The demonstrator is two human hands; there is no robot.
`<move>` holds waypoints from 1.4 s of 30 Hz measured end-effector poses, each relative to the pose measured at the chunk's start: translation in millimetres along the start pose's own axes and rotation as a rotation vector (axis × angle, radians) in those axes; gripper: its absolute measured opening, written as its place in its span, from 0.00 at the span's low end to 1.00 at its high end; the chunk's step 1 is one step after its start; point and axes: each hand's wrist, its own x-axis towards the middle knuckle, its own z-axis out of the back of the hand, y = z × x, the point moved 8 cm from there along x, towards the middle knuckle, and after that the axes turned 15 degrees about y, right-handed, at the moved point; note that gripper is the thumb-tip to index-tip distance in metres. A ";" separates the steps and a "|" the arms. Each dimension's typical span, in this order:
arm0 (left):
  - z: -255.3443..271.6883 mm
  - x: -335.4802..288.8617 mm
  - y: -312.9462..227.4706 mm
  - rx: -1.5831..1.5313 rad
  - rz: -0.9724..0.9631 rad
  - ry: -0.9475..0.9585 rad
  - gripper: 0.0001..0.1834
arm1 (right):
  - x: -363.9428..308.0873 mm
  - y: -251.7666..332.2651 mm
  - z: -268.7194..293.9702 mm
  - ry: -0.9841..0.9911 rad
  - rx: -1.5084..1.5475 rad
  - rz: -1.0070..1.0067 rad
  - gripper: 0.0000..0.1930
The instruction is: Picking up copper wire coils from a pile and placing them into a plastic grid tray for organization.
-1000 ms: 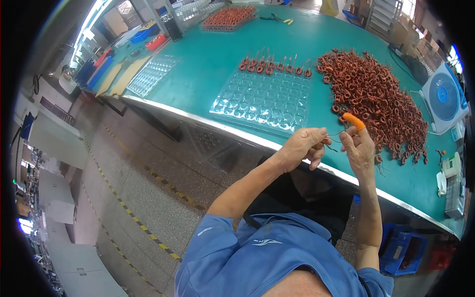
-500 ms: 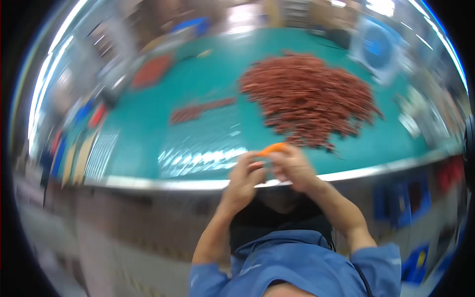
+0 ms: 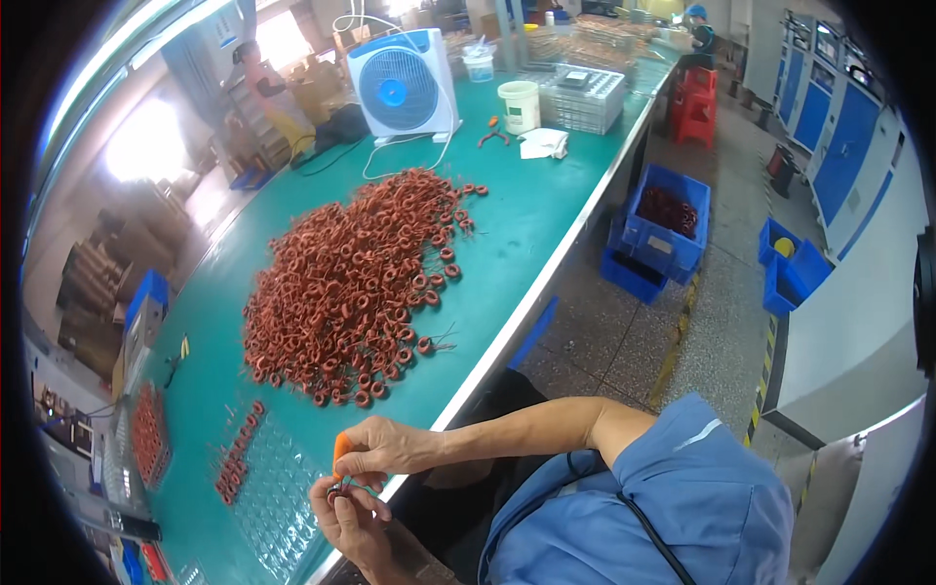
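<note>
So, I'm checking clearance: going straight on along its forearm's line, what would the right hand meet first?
Probably the clear tray, though the right hand may pass above it; depth is unclear.

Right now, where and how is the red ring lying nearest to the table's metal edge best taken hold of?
Probably grip the red ring by its outer rim, from above on the side facing the right hand, where bare green tabletop leaves room. It is round, and thin wires point toward the metal edge.

Blue shirt (image 3: 697, 492), orange finger cover (image 3: 341, 451)
</note>
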 end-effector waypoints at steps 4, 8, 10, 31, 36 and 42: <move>8.2 1.2 4.0 0.015 0.011 -0.070 0.09 | -13.1 4.7 16.9 -0.167 -0.072 -0.063 0.21; 23.3 -3.4 -11.9 0.282 -0.024 -0.174 0.09 | -16.2 -6.0 18.0 -0.197 -0.096 -0.102 0.23; 30.7 -8.0 -16.6 0.624 -0.005 -0.079 0.10 | -4.0 -17.0 -5.8 -0.075 -0.055 -0.092 0.23; -22.0 2.8 -58.0 1.392 -0.004 0.519 0.10 | -5.0 -22.9 -9.1 0.086 0.198 -0.378 0.12; -30.6 -5.8 -56.5 1.644 -0.145 0.501 0.05 | -7.5 -26.0 -9.1 0.068 0.079 -0.352 0.14; -7.6 0.1 -46.0 1.260 -0.072 0.153 0.10 | -9.3 23.0 -16.4 -0.186 -0.785 -0.065 0.09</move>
